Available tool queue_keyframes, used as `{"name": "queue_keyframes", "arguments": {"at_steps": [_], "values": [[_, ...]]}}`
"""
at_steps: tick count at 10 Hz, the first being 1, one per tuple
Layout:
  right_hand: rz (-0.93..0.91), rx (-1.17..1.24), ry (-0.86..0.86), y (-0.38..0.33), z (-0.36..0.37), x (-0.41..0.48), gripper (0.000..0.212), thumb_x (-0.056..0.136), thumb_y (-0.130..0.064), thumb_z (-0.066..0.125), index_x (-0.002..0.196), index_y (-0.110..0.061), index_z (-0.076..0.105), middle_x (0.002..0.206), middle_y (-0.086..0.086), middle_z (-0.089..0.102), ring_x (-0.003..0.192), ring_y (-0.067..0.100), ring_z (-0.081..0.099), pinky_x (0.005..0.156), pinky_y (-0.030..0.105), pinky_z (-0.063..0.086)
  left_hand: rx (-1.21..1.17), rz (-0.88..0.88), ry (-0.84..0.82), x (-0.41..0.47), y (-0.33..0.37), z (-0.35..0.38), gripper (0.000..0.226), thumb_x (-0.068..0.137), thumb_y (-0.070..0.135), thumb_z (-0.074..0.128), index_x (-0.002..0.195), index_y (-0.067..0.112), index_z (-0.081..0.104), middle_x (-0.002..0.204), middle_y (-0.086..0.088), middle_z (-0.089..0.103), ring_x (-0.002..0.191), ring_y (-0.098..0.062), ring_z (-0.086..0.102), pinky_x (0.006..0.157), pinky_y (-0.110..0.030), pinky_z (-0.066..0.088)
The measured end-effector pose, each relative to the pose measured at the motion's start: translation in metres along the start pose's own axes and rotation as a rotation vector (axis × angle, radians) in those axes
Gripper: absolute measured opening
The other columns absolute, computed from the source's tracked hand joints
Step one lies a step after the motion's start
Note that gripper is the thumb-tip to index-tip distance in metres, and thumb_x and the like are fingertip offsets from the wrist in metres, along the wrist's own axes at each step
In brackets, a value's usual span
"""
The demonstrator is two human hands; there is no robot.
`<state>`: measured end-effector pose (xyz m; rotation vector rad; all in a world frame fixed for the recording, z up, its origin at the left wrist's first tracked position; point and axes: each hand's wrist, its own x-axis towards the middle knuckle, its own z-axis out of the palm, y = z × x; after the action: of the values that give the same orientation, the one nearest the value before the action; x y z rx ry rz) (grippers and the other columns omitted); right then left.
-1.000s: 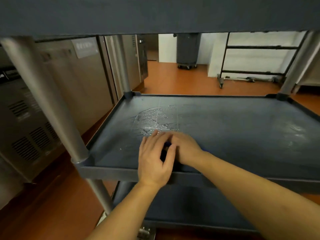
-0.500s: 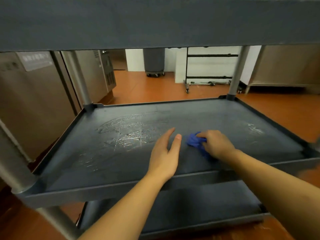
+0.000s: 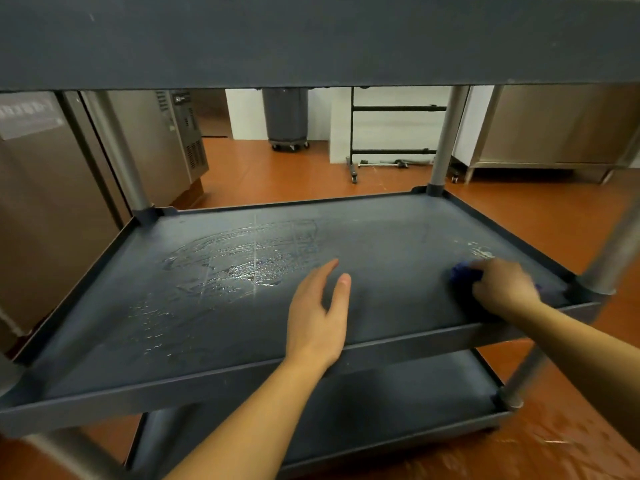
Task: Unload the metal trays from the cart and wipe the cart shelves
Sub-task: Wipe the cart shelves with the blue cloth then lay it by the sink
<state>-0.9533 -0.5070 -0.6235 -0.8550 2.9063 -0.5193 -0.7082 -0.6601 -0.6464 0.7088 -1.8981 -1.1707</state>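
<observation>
I look at the dark grey middle shelf of the cart, under its top shelf. A wet smear shines on the shelf's left half. My right hand grips a bunched blue cloth and presses it on the shelf near the front right corner. My left hand lies flat near the front edge at the middle, fingers straight, holding nothing. The bottom shelf shows below. No metal trays are in view.
Grey metal posts stand at the cart's corners. Steel cabinets line the left side, and a steel counter stands at the back right. A grey wheeled bin and a black rack stand beyond on the orange floor.
My right hand has slid the blue cloth from under my left hand rightward to the shelf's front right corner. My left hand stays flat near the front edge. The view has shifted right.
</observation>
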Motion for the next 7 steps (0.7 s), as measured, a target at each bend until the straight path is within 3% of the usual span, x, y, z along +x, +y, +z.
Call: {"name": "queue_keyframes", "arguments": {"at_steps": [1, 2, 3, 4, 5, 6, 7], "values": [[-0.154, 0.036, -0.048, -0.058, 0.022, -0.023, 0.029, 0.086, -0.011, 0.054, 0.106, -0.027, 0.067, 0.104, 0.005, 0.07, 0.092, 0.026, 0.063, 0.076, 0.032, 0.05, -0.035, 0.022, 0.012, -0.002, 0.0, -0.004, 0.041, 0.09, 0.044, 0.051, 0.127, 0.028, 0.058, 0.132, 0.013, 0.056, 0.126, 0.0, 0.045, 0.108, -0.021, 0.031], [-0.357, 0.018, -0.022, -0.123, 0.05, -0.053, 0.014, 0.082, -0.031, 0.058, 0.091, -0.023, 0.066, 0.099, 0.002, 0.071, 0.097, 0.028, 0.063, 0.076, 0.031, 0.047, -0.094, 0.012, 0.023, -0.002, 0.002, -0.018, 0.039, 0.091, 0.042, 0.051, 0.127, 0.029, 0.058, 0.13, 0.015, 0.056, 0.123, 0.003, 0.045, 0.106, -0.019, 0.031], [-0.517, 0.051, -0.107, -0.19, 0.072, -0.086, 0.021, 0.085, -0.036, 0.052, 0.09, -0.021, 0.065, 0.091, 0.002, 0.071, 0.088, 0.028, 0.065, 0.066, 0.033, 0.047, -0.039, 0.026, 0.008, 0.001, 0.001, -0.049, 0.035, 0.096, 0.038, 0.05, 0.13, 0.032, 0.056, 0.135, 0.013, 0.053, 0.127, 0.001, 0.043, 0.104, -0.016, 0.03], [-0.658, 0.056, -0.203, -0.254, 0.093, -0.115, 0.023, 0.091, -0.027, 0.049, 0.104, -0.02, 0.066, 0.101, 0.004, 0.071, 0.093, 0.026, 0.065, 0.076, 0.033, 0.053, -0.016, -0.003, 0.091, 0.001, -0.009, -0.097, 0.033, 0.097, 0.035, 0.049, 0.129, 0.033, 0.056, 0.135, 0.014, 0.053, 0.124, 0.003, 0.044, 0.098, -0.011, 0.03], [-0.777, 0.096, -0.258, -0.313, 0.113, -0.147, 0.023, 0.095, -0.016, 0.049, 0.113, -0.009, 0.062, 0.111, 0.011, 0.067, 0.104, 0.027, 0.062, 0.089, 0.036, 0.051, 0.025, -0.033, 0.201, -0.007, -0.025, -0.152, 0.032, 0.097, 0.034, 0.047, 0.128, 0.033, 0.057, 0.13, 0.015, 0.055, 0.119, 0.007, 0.044, 0.094, -0.006, 0.029], [-0.826, 0.28, -0.359, -0.36, 0.141, -0.171, 0.037, 0.09, -0.003, 0.059, 0.126, 0.0, 0.053, 0.128, 0.017, 0.058, 0.12, 0.029, 0.054, 0.101, 0.034, 0.043, 0.058, -0.049, 0.35, -0.015, -0.043, -0.206, 0.032, 0.097, 0.037, 0.047, 0.126, 0.032, 0.059, 0.125, 0.015, 0.057, 0.116, 0.007, 0.047, 0.092, -0.001, 0.03], [-0.928, 0.205, -0.351, -0.399, 0.162, -0.185, 0.035, 0.09, -0.003, 0.058, 0.125, 0.002, 0.054, 0.127, 0.018, 0.059, 0.119, 0.03, 0.055, 0.102, 0.04, 0.043, 0.04, -0.07, 0.448, -0.022, -0.055, -0.245, 0.039, 0.093, 0.047, 0.045, 0.125, 0.031, 0.059, 0.121, 0.017, 0.058, 0.113, 0.008, 0.049, 0.095, -0.007, 0.033]]}}
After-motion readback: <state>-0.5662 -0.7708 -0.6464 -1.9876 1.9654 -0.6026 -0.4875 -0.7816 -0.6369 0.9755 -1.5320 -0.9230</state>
